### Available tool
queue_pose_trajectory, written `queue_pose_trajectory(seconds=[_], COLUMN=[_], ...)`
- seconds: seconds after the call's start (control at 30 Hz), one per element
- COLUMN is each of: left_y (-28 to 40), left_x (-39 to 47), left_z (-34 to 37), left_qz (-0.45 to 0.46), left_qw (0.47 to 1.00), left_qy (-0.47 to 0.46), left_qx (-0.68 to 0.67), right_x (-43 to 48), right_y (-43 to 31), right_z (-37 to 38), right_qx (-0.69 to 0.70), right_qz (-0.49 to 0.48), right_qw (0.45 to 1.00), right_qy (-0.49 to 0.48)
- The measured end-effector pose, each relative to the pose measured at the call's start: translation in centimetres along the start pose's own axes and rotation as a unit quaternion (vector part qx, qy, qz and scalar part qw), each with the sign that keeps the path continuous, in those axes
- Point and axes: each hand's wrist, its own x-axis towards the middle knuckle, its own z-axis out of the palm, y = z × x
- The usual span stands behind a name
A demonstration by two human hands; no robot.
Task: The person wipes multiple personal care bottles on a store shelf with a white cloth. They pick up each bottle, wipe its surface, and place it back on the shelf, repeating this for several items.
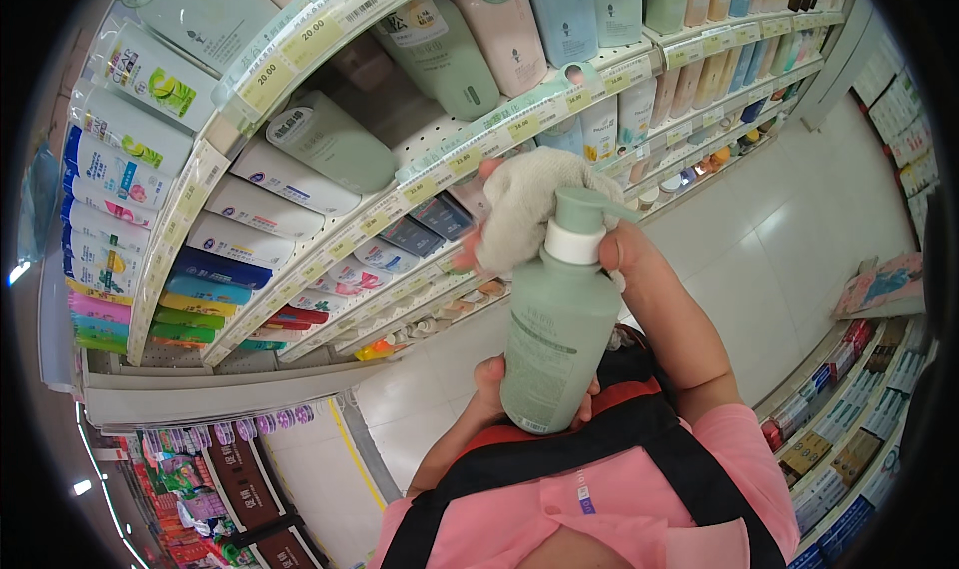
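A pale green pump bottle [558, 344] with a white collar is held upright before my chest. My left hand [491, 383] grips its lower body from behind, thumb on one side and fingertips on the other. Behind the pump head, my right hand [623, 250] holds a bunched off-white cloth [524, 202], its fingertips showing past the cloth's far side. The cloth lies against the back of the bottle's neck. Similar green bottles stand on the shelf ahead, one pump-less in view [333, 145] beside white bottles [296, 175].
Curved store shelves [449, 160] with price strips and rows of toiletry bottles span the left and the front. Lower tiers hold boxes and tubes. Another shelf of boxed goods [846, 419] is at the right. Tiled floor [757, 269] runs between them. Hanging packets [187, 486] are at lower left.
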Motion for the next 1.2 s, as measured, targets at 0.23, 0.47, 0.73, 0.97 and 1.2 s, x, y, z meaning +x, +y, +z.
queue_pose_trajectory(seconds=[0.23, 0.47, 0.73, 0.97, 1.2], left_y=[1.0, 1.7, 3.4, 2.4, 4.5], left_x=[-0.1, 0.4, 0.6, -0.5, 0.1], left_z=[0.3, 0.7, -0.3, 0.8, 1.6], left_qz=[0.132, 0.275, 0.221, 0.266, 0.333], left_qw=[0.937, 0.780, 0.740, 0.889, 0.846], left_qy=[0.252, 0.385, 0.417, 0.247, 0.345], left_qx=[0.204, 0.410, 0.479, 0.278, 0.235], right_x=[0.3, 2.0, 0.5, 2.1, -0.6], right_y=[-1.0, 1.1, 3.6, 2.6, 5.0], right_z=[1.4, 3.2, 4.0, 1.8, 3.2], right_qx=[-0.066, -0.121, -0.709, -0.641, -0.619], right_qz=[-0.055, -0.170, -0.378, -0.534, -0.409], right_qw=[0.985, 0.931, 0.587, 0.532, 0.670], right_qy=[0.151, 0.300, 0.101, 0.145, -0.015])
